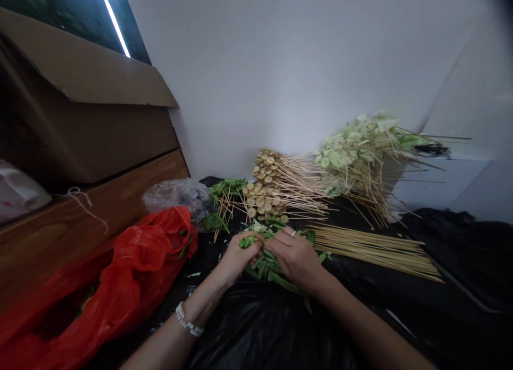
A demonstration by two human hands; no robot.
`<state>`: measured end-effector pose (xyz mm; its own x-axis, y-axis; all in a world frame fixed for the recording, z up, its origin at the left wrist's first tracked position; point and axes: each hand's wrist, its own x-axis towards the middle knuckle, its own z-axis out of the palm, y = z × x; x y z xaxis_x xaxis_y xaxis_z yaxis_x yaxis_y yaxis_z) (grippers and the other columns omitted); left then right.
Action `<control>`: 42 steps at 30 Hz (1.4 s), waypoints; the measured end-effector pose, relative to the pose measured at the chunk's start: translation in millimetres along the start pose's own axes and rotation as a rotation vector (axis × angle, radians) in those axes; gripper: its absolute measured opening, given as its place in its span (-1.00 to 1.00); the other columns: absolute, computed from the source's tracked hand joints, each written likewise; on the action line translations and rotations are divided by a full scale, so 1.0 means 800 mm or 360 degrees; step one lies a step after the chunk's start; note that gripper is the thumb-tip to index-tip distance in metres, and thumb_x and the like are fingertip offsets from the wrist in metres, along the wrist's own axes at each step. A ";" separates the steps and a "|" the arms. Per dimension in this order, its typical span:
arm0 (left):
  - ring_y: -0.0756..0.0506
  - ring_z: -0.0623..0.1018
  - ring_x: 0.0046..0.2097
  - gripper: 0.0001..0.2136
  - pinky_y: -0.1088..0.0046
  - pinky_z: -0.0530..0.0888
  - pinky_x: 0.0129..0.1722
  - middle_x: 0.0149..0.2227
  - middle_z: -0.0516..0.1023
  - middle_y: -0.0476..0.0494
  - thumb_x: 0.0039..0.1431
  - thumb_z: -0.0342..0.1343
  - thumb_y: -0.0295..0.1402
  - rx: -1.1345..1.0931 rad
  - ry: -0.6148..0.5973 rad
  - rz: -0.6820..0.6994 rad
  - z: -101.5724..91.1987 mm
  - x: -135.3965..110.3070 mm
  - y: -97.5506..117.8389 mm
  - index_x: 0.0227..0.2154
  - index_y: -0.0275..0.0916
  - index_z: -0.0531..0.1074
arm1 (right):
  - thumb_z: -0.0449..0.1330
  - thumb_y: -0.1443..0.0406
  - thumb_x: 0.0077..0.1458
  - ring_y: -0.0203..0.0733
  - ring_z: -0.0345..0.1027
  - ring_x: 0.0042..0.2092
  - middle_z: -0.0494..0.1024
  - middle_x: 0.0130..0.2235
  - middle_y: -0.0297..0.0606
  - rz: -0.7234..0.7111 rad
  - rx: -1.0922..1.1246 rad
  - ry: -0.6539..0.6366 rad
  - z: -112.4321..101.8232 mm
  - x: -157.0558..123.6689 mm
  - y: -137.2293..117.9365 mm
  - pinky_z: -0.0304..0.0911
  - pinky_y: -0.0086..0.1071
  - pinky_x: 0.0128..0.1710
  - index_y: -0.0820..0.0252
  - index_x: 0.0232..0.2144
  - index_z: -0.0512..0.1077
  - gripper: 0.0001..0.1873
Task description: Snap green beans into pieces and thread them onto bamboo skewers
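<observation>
We see the left hand point(239, 257) closed around some green stems point(264, 266), and its grip looks tight. The right hand point(295, 256) is half closed on the same green pile, and we cannot tell if it has hold. The pile sits on a black plastic sheet point(264, 327), with thin wooden sticks point(372, 249) just beside it, maybe to keep them easy to reach

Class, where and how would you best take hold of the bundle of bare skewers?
Grip the bare bamboo skewers around their middle, from above: they lie flat and parallel on the black plastic sheet, and their right ends fan apart.
</observation>
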<state>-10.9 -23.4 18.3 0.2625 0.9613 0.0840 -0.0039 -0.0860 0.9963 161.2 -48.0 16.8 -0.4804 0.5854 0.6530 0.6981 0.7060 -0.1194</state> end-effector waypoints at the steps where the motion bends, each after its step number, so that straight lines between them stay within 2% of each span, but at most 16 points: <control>1: 0.08 0.25 -0.62 -0.93 0.58 0.19 -0.59 -0.64 0.36 0.05 -0.09 0.17 -0.38 -0.0167 -0.0009 -0.0103 0.000 0.000 0.001 -0.52 -0.28 0.47 | -0.04 0.39 0.26 -0.15 0.29 -0.26 0.50 -0.36 -0.21 0.0047 0.0133 0.0080 -0.002 0.001 -0.001 0.21 -0.28 -0.21 0.16 -0.35 0.47 -0.71; 4: 0.12 0.19 -0.66 -0.90 0.59 0.10 -0.65 -0.66 0.32 0.06 -0.12 0.21 -0.37 -0.0364 -0.0193 -0.0326 -0.002 -0.002 0.006 -0.57 -0.30 0.44 | -0.02 0.30 0.28 -0.16 0.38 -0.23 0.55 -0.27 -0.22 0.0422 0.0635 0.0412 -0.010 0.005 0.002 0.29 -0.28 -0.21 0.11 -0.24 0.47 -0.75; 6: 0.11 0.19 -0.67 -0.84 0.57 0.08 -0.67 -0.68 0.32 0.05 -0.12 0.27 -0.34 -0.0292 -0.0381 -0.0421 -0.005 -0.005 0.009 -0.61 -0.30 0.43 | 0.02 0.22 0.26 -0.19 0.41 -0.33 0.56 -0.30 -0.24 0.0784 0.1002 0.0597 -0.017 0.008 0.009 0.33 -0.31 -0.34 0.12 -0.21 0.45 -0.78; 8: 0.10 0.22 -0.67 -0.77 0.57 0.09 -0.67 -0.71 0.31 0.05 -0.13 0.33 -0.27 -0.0211 -0.0447 -0.0436 -0.006 -0.006 0.010 -0.62 -0.29 0.43 | 0.06 0.15 0.23 -0.23 0.38 -0.44 0.56 -0.35 -0.26 0.1017 0.1300 0.0661 -0.022 0.011 0.017 0.32 -0.34 -0.46 0.13 -0.22 0.43 -0.77; 12: 0.09 0.23 -0.63 -0.71 0.59 0.14 -0.64 -0.67 0.32 0.06 -0.13 0.36 -0.18 -0.0056 -0.0271 -0.0324 -0.006 -0.005 0.007 -0.42 -0.31 0.55 | 0.14 0.08 0.15 -0.23 0.40 -0.41 0.56 -0.36 -0.26 0.1135 0.1595 0.0683 -0.020 0.015 0.021 0.37 -0.36 -0.46 0.16 -0.26 0.42 -0.72; 14: 0.09 0.24 -0.62 -0.66 0.59 0.17 -0.63 -0.64 0.35 0.03 -0.12 0.35 -0.17 0.0031 -0.0261 -0.0294 -0.004 -0.004 0.003 -0.32 -0.32 0.58 | 0.16 0.06 0.13 -0.21 0.43 -0.37 0.57 -0.34 -0.24 0.1156 0.1659 0.0680 -0.016 0.015 0.019 0.39 -0.36 -0.43 0.17 -0.26 0.42 -0.70; 17: 0.09 0.23 -0.63 -0.68 0.58 0.20 -0.63 -0.66 0.34 0.04 -0.13 0.35 -0.17 0.0141 -0.0270 -0.0279 -0.002 -0.004 -0.002 -0.37 -0.31 0.57 | 0.12 0.07 0.16 -0.21 0.44 -0.39 0.57 -0.32 -0.23 0.1152 0.1604 0.0623 -0.010 0.013 0.015 0.40 -0.32 -0.41 0.18 -0.24 0.41 -0.70; 19: 0.08 0.22 -0.64 -0.72 0.57 0.20 -0.63 -0.67 0.35 0.04 -0.07 0.32 -0.17 0.0237 -0.0271 -0.0221 -0.001 -0.004 -0.003 -0.41 -0.31 0.56 | 0.06 0.12 0.22 -0.20 0.44 -0.38 0.58 -0.28 -0.21 0.1087 0.1347 0.0637 -0.011 0.010 0.015 0.40 -0.28 -0.37 0.17 -0.19 0.40 -0.74; 22: 0.03 0.33 -0.57 -0.80 0.53 0.28 -0.54 -0.60 0.45 -0.02 0.04 0.23 -0.24 0.0482 -0.0248 0.0056 -0.001 -0.002 -0.004 -0.43 -0.31 0.56 | 0.04 0.26 0.26 -0.07 0.40 -0.08 0.53 -0.06 -0.12 0.0694 0.0504 0.0690 -0.015 0.006 0.014 0.30 -0.13 -0.08 0.14 -0.04 0.38 -0.74; 24: -0.01 0.42 -0.46 -0.85 0.50 0.35 -0.40 -0.52 0.52 -0.06 0.07 0.19 -0.32 0.0648 -0.0209 0.0300 -0.002 0.000 -0.004 -0.45 -0.31 0.56 | 0.05 0.35 0.24 -0.01 0.25 0.10 0.48 0.04 -0.13 0.0286 -0.0061 0.0562 -0.015 0.004 0.010 0.11 -0.05 0.07 0.13 0.00 0.39 -0.71; 25: -0.03 0.45 -0.41 -0.87 0.49 0.36 -0.35 -0.48 0.55 -0.07 0.08 0.17 -0.36 0.0718 -0.0197 0.0401 -0.003 0.001 -0.005 -0.45 -0.32 0.55 | 0.06 0.38 0.23 0.00 0.23 0.11 0.49 0.02 -0.14 0.0100 -0.0253 0.0450 -0.013 0.004 0.008 0.05 -0.04 0.09 0.14 -0.03 0.41 -0.72; 27: -0.04 0.47 -0.38 -0.88 0.48 0.35 -0.32 -0.46 0.55 -0.08 0.09 0.13 -0.41 0.0851 -0.0181 0.0540 -0.004 0.003 -0.007 -0.47 -0.32 0.53 | 0.06 0.42 0.22 -0.04 0.27 0.01 0.56 -0.15 -0.17 -0.0149 -0.0473 0.0232 -0.008 0.005 0.004 0.01 -0.04 0.08 0.19 -0.15 0.46 -0.79; 30: -0.04 0.48 -0.38 -0.87 0.49 0.32 -0.34 -0.47 0.52 -0.08 0.12 0.08 -0.45 0.1045 -0.0194 0.0651 -0.005 0.002 -0.010 -0.45 -0.31 0.52 | 0.09 0.43 0.19 -0.09 0.28 -0.16 0.50 -0.38 -0.22 -0.0244 -0.0616 0.0037 0.001 0.005 0.002 0.03 -0.07 0.03 0.25 -0.33 0.47 -0.85; 34: -0.06 0.51 -0.32 -0.86 0.48 0.33 -0.28 -0.39 0.55 -0.11 0.10 0.06 -0.50 0.1129 -0.0213 0.0684 -0.005 -0.002 -0.009 -0.36 -0.29 0.53 | 0.12 0.43 0.15 -0.09 0.24 -0.24 0.45 -0.40 -0.20 -0.0267 -0.0688 -0.0053 0.003 0.002 0.003 0.10 -0.17 -0.19 0.28 -0.41 0.45 -0.88; 39: -0.08 0.49 -0.34 -0.85 0.46 0.32 -0.30 -0.44 0.54 -0.11 0.04 0.05 -0.51 0.1180 -0.0236 0.0639 -0.006 -0.005 0.000 -0.42 -0.29 0.53 | 0.10 0.45 0.15 -0.10 0.21 -0.29 0.41 -0.43 -0.20 -0.0345 -0.0591 0.0020 0.007 -0.002 -0.001 0.08 -0.24 -0.30 0.29 -0.45 0.44 -0.84; 42: -0.04 0.46 -0.42 -0.86 0.48 0.33 -0.36 -0.51 0.51 -0.07 -0.01 0.04 -0.47 0.0821 -0.0161 0.0406 -0.005 -0.004 0.001 -0.50 -0.29 0.52 | 0.03 0.48 0.18 -0.14 0.19 -0.31 0.39 -0.44 -0.21 -0.0360 -0.0492 0.0122 0.007 -0.002 -0.006 0.09 -0.27 -0.31 0.29 -0.45 0.44 -0.76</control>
<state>-15.8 -25.5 18.9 0.4061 0.8657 0.2926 0.3843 -0.4523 0.8048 155.7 -50.4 12.4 -0.6075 0.3889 0.6926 0.7117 0.6537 0.2572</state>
